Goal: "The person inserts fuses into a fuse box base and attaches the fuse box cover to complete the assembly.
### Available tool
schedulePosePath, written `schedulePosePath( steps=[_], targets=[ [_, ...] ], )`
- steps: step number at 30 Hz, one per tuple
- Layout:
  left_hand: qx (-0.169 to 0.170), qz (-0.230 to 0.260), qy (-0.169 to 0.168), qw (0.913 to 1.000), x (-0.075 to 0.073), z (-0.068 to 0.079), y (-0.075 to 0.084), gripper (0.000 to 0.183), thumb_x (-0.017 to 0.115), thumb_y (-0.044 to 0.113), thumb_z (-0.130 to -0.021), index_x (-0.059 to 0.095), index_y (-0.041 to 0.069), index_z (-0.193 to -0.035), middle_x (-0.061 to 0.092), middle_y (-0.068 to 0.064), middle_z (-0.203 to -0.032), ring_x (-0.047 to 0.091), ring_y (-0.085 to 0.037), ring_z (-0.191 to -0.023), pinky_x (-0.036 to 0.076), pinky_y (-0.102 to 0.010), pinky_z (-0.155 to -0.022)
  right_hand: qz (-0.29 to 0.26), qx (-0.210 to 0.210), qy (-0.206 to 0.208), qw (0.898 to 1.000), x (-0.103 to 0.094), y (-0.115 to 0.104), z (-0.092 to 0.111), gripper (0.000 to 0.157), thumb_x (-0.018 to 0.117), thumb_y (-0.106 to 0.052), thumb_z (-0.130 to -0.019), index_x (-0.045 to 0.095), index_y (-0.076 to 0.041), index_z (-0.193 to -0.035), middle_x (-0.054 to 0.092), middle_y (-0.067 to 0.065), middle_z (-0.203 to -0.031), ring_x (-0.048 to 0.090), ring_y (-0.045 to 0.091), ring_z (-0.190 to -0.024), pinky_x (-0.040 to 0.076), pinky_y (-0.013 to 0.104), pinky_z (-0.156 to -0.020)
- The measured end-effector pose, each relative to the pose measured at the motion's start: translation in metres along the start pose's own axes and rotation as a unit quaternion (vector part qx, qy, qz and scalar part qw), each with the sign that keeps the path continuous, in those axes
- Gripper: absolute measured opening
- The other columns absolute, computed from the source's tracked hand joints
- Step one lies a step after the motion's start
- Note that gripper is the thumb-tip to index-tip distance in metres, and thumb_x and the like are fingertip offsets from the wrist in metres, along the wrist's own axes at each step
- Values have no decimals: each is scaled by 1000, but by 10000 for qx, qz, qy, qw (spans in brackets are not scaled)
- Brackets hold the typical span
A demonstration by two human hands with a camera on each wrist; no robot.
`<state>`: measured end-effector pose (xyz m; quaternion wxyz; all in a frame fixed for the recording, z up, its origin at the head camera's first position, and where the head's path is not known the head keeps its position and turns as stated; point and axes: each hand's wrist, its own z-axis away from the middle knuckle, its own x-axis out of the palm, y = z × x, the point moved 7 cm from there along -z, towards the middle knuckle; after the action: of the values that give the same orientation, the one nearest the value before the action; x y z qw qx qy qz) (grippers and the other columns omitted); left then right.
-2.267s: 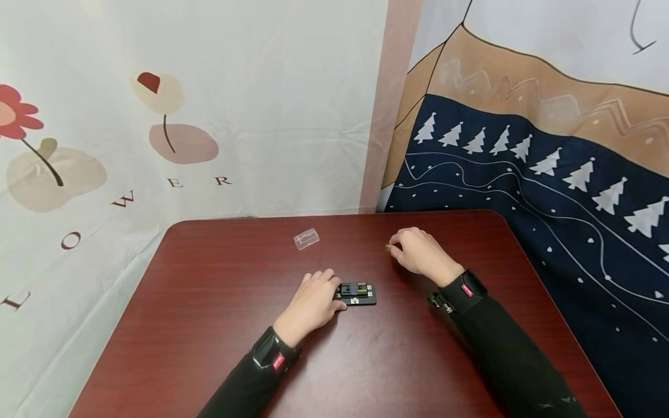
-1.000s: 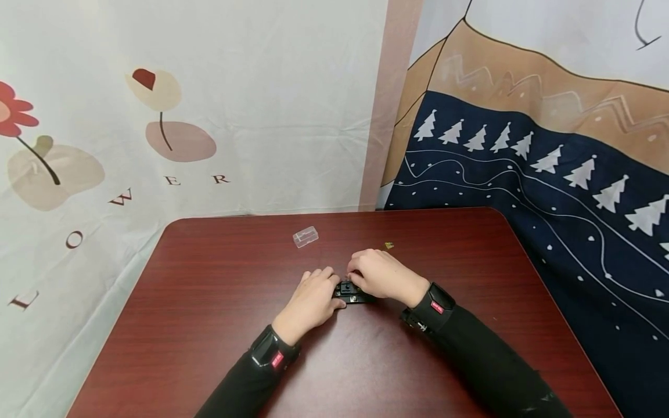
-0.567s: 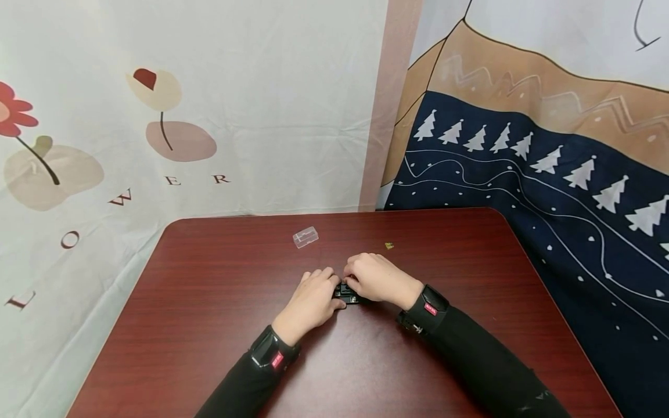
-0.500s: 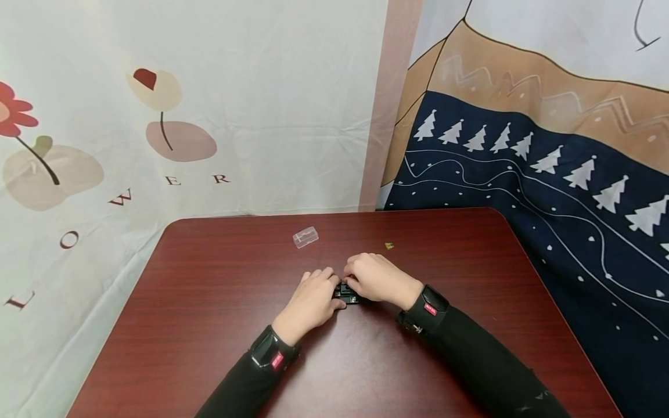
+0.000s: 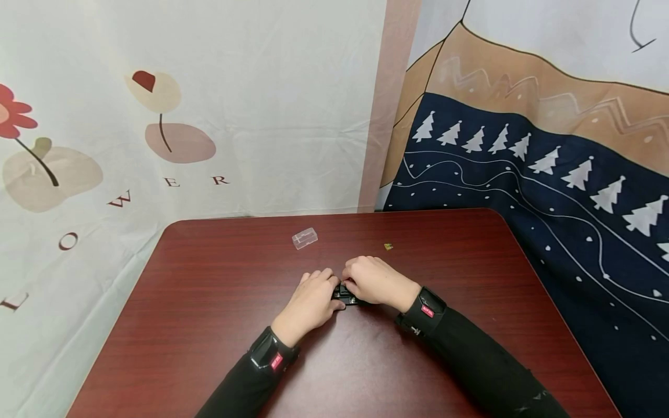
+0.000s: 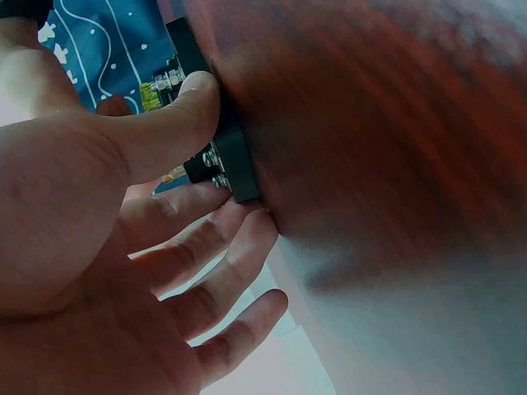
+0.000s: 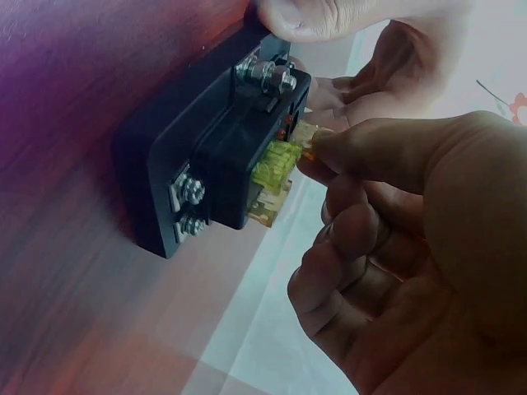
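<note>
A black fuse box (image 5: 346,301) with metal terminal screws lies on the table between both hands. My left hand (image 5: 308,305) grips its left end; in the left wrist view the thumb (image 6: 198,99) presses the near side while the other fingers spread at the end and behind. My right hand (image 5: 378,283) covers the box's right part. In the right wrist view its thumb and forefinger pinch a small pale amber blade fuse (image 7: 308,136) at the top of the box. Beside that stand a yellow-green fuse (image 7: 277,166) and another pale amber fuse (image 7: 270,204).
A clear plastic cover (image 5: 305,238) lies toward the back of the red-brown table (image 5: 219,278). Small yellow-green pieces (image 5: 388,247) rest behind the right hand. Printed cloths (image 5: 292,116) hang beyond the table's far edge.
My right hand has come from the yellow-green pieces at the back right to the fuse box, then edged slightly left and nearer. The left hand keeps its grip on the box.
</note>
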<state>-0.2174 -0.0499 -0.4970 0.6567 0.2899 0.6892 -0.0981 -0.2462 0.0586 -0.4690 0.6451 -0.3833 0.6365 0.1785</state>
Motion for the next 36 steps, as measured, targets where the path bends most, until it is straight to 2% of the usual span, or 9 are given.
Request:
schedulePosePath(
  steps=[8,23,36],
  targets=[
    [-6,7,-7,10000,0,1,0,40,86,38,-84,74,11,-110,58,-1,-95,62,-26,-95,45,-43,-82,-26,134,-133,9998,6,2,-1,14,71,-20,-97,80,-17,-87,59,-8,-75,55,9,-67,49,30,-62],
    [-7,75,51,10000,1,3,-1,40,87,39,-82,73,11,-106,57,0,-94,62,-27,-93,45,-42,-81,104,209,-266,9994,7,-3,-7,22,71,-14,-94,71,-20,-73,58,-8,-71,55,11,-66,48,32,-58],
    [-23,86,-9,10000,0,1,-1,40,86,39,-83,74,10,-108,57,0,-94,61,-26,-93,45,-43,-82,-2,330,-312,9990,6,1,-5,20,71,-17,-95,73,-21,-75,56,-10,-70,55,10,-66,48,32,-61]
  ],
)
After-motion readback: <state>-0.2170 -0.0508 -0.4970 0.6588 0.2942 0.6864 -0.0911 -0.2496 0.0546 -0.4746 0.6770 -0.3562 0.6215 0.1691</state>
